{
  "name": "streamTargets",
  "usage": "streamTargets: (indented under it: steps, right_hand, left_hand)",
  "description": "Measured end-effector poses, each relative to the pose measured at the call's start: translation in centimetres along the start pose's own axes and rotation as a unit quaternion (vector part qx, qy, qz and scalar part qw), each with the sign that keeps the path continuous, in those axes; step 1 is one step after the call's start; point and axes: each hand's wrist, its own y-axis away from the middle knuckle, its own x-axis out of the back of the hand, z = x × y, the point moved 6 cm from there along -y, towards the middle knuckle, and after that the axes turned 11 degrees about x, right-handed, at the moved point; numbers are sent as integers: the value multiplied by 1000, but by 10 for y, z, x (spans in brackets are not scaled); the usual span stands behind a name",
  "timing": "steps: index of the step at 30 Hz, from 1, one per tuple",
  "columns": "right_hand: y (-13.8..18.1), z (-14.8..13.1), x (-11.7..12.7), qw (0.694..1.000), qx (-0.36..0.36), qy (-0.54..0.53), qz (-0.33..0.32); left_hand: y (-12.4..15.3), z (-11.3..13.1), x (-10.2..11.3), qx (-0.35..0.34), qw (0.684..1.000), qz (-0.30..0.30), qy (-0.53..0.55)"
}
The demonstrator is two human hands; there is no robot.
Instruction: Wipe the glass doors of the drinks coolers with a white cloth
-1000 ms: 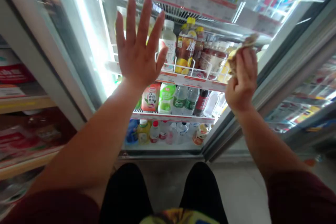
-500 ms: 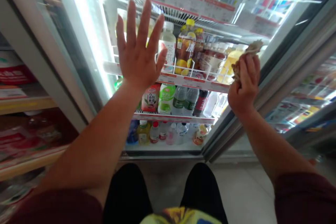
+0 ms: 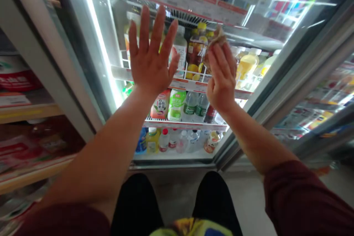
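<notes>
My left hand (image 3: 151,57) lies flat and spread against the glass door (image 3: 116,18) of a drinks cooler, fingers pointing up. Just to its right, my right hand (image 3: 221,77) presses a crumpled brownish cloth (image 3: 215,38) onto the same glass, fingers curled over it. Behind the glass stand rows of bottles (image 3: 193,49) on white wire shelves (image 3: 190,84), with red price strips along the shelf fronts.
More bottles (image 3: 182,107) fill the lower shelves down to the cooler floor. A second glass door (image 3: 318,92) runs off to the right. Store shelves with red packages (image 3: 19,77) stand at the left. My dark trouser legs show below, above a grey floor (image 3: 249,199).
My right hand has slid left across the glass with the cloth, from the door's right edge to beside my left hand. The left hand has stayed flat in place.
</notes>
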Motion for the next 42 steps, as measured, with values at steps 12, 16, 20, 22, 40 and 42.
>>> streamTargets:
  steps: [12, 16, 20, 22, 40, 42]
  right_hand:
    - [-14, 20, 20, 998, 0, 61, 29]
    - [25, -9, 3, 992, 105, -2, -68]
    - [39, 13, 14, 984, 130, -5, -123]
    - [37, 44, 32, 997, 52, 14, -54]
    - [54, 75, 46, 999, -10, 35, 26]
    - [41, 54, 30, 996, 59, 20, -70]
  left_hand:
    - [1, 1, 2, -6, 996, 43, -77]
    - [1, 1, 3, -11, 995, 53, -81]
    - [0, -1, 2, -11, 997, 34, -68]
    - [0, -3, 1, -13, 998, 33, -59]
    - [1, -3, 2, -8, 994, 34, -99]
    - [1, -2, 2, -13, 995, 40, -86]
